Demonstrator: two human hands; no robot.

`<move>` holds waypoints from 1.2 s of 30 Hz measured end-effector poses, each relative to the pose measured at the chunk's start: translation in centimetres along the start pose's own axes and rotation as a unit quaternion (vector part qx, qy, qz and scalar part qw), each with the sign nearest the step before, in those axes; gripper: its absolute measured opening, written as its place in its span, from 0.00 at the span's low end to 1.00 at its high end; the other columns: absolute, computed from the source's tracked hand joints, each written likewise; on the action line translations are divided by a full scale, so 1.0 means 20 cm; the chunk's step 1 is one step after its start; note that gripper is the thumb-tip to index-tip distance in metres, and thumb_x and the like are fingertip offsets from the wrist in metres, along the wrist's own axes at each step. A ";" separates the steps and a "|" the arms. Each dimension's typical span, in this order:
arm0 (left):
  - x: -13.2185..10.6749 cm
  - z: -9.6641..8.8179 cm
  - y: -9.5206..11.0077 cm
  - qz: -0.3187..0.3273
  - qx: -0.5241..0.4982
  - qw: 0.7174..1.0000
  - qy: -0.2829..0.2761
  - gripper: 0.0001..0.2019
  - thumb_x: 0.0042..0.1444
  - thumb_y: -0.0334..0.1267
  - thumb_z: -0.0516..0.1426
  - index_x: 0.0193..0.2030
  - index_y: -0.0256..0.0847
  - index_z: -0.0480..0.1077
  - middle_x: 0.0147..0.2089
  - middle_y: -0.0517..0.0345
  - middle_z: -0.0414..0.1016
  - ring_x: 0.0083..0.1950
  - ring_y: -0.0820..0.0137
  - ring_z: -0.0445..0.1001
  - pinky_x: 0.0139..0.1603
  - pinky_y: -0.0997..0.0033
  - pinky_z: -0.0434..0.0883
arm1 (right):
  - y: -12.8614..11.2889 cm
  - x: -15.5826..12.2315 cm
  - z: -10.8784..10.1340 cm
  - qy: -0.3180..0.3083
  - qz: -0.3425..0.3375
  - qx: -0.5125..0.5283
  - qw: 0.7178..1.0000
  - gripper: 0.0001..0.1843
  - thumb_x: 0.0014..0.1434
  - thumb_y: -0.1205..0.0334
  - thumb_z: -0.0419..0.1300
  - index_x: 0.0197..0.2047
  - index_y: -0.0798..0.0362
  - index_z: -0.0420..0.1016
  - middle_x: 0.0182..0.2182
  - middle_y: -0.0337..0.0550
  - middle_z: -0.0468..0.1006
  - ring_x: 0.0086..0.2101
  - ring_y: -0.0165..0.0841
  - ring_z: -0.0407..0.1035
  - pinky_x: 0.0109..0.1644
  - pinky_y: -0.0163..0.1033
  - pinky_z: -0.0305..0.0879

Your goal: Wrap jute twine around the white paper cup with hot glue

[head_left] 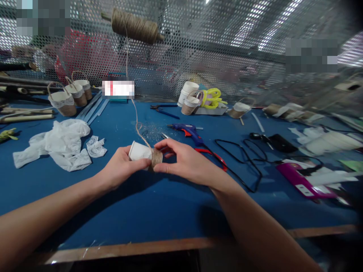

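Note:
A white paper cup (139, 151) lies on its side between my hands, its open rim toward the left. Brown twine (157, 157) is wound round the cup's base end. My left hand (124, 164) is closed round the rim end, thumb along the side. At the wound end, my right hand (178, 158) grips with thumb and fingers on either side of the twine. From the cup a loose strand of twine (136, 117) runs up to a large twine spool (134, 25) hung on the mesh wall.
A blue glue gun (187, 130) lies beyond my right hand, its black cord (241, 151) looping right. White lace (61, 141) is heaped at left. Finished small baskets (62, 102), pliers (167, 109) and stacked cups (187, 92) stand or lie along the back. A purple power strip (303, 181) is at right.

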State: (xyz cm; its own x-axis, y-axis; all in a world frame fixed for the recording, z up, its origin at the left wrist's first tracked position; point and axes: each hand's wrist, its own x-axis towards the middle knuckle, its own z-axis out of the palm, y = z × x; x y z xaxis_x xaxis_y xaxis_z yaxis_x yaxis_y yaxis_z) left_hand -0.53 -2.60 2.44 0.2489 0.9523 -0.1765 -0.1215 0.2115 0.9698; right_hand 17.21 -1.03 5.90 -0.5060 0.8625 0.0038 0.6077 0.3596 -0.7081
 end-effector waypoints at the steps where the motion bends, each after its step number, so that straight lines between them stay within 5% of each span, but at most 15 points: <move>1: -0.01 0.01 0.00 0.004 0.013 1.000 -0.012 0.10 0.37 0.31 0.61 0.30 0.34 0.69 0.26 0.60 0.71 0.26 0.76 0.66 0.31 0.75 0.63 | 0.01 0.01 -0.01 0.006 0.004 0.019 1.000 0.21 0.49 0.52 0.61 0.44 0.53 0.67 0.43 0.45 0.72 0.39 0.34 0.67 0.43 0.41 0.63; 6: -0.05 0.05 -0.01 -0.008 0.064 0.994 -0.091 0.07 0.38 0.32 0.59 0.27 0.34 0.67 0.23 0.64 0.65 0.23 0.77 0.60 0.27 0.76 0.60 | 0.06 0.05 0.01 0.000 0.026 0.137 0.990 0.18 0.55 0.49 0.52 0.37 0.56 0.72 0.36 0.45 0.74 0.37 0.32 0.67 0.41 0.39 0.62; 11: -0.10 0.08 -0.03 -0.027 0.122 0.973 -0.194 0.03 0.42 0.31 0.56 0.26 0.35 0.65 0.21 0.66 0.60 0.22 0.79 0.54 0.23 0.78 0.56 | 0.07 0.07 0.07 -0.032 0.065 0.289 0.954 0.12 0.52 0.55 0.57 0.31 0.56 0.73 0.29 0.40 0.73 0.25 0.24 0.61 0.29 0.32 0.58; 16: -0.13 0.10 -0.01 -0.066 0.103 0.958 -0.259 0.05 0.42 0.31 0.56 0.28 0.33 0.68 0.23 0.64 0.62 0.24 0.78 0.57 0.27 0.77 0.58 | 0.06 0.08 0.09 -0.015 0.124 0.226 0.966 0.07 0.49 0.62 0.58 0.24 0.57 0.70 0.18 0.36 0.66 0.19 0.22 0.55 0.22 0.31 0.51; 20: -0.11 0.07 0.00 -0.068 0.050 0.977 -0.193 0.07 0.40 0.33 0.59 0.29 0.33 0.69 0.23 0.64 0.65 0.23 0.79 0.59 0.26 0.78 0.59 | 0.07 0.09 0.07 -0.004 0.125 0.205 0.971 0.08 0.53 0.60 0.55 0.29 0.56 0.69 0.25 0.40 0.71 0.21 0.23 0.60 0.22 0.30 0.57; 24: -0.03 0.02 -0.02 -0.004 -0.004 0.998 -0.068 0.10 0.39 0.34 0.62 0.31 0.35 0.70 0.27 0.62 0.70 0.27 0.77 0.64 0.31 0.77 0.63 | 0.15 0.11 -0.06 0.169 0.109 0.056 0.978 0.11 0.53 0.57 0.55 0.35 0.56 0.70 0.30 0.44 0.74 0.26 0.28 0.66 0.29 0.34 0.63; 28: 0.01 -0.01 -0.04 0.032 0.016 0.999 -0.022 0.12 0.39 0.35 0.63 0.32 0.34 0.72 0.30 0.59 0.73 0.29 0.75 0.67 0.34 0.76 0.65 | 0.26 0.14 -0.22 0.274 0.157 -0.120 0.941 0.14 0.52 0.57 0.56 0.37 0.58 0.72 0.32 0.50 0.75 0.33 0.36 0.69 0.38 0.42 0.64; 32: 0.02 -0.02 -0.05 0.051 0.046 0.997 -0.027 0.13 0.42 0.38 0.61 0.35 0.34 0.72 0.32 0.56 0.74 0.32 0.72 0.68 0.36 0.74 0.65 | 0.23 0.14 -0.22 0.251 0.158 -0.138 0.945 0.13 0.52 0.57 0.56 0.37 0.57 0.73 0.33 0.50 0.76 0.34 0.38 0.69 0.41 0.44 0.63; 36: 0.01 -0.03 -0.05 0.071 0.078 0.994 -0.028 0.14 0.48 0.43 0.57 0.35 0.33 0.72 0.31 0.56 0.73 0.32 0.71 0.67 0.37 0.73 0.64 | 0.08 0.10 -0.08 0.096 0.005 0.011 0.995 0.13 0.55 0.58 0.53 0.38 0.54 0.74 0.36 0.43 0.77 0.37 0.32 0.70 0.42 0.39 0.64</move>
State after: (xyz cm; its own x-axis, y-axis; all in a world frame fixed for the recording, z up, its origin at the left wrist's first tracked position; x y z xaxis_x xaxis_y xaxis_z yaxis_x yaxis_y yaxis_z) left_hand -0.91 -2.46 1.23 0.2942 0.9553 -0.0310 -0.0103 0.0356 0.9993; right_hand 18.14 1.88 5.83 -0.3726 0.9187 0.1312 0.5976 0.3457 -0.7234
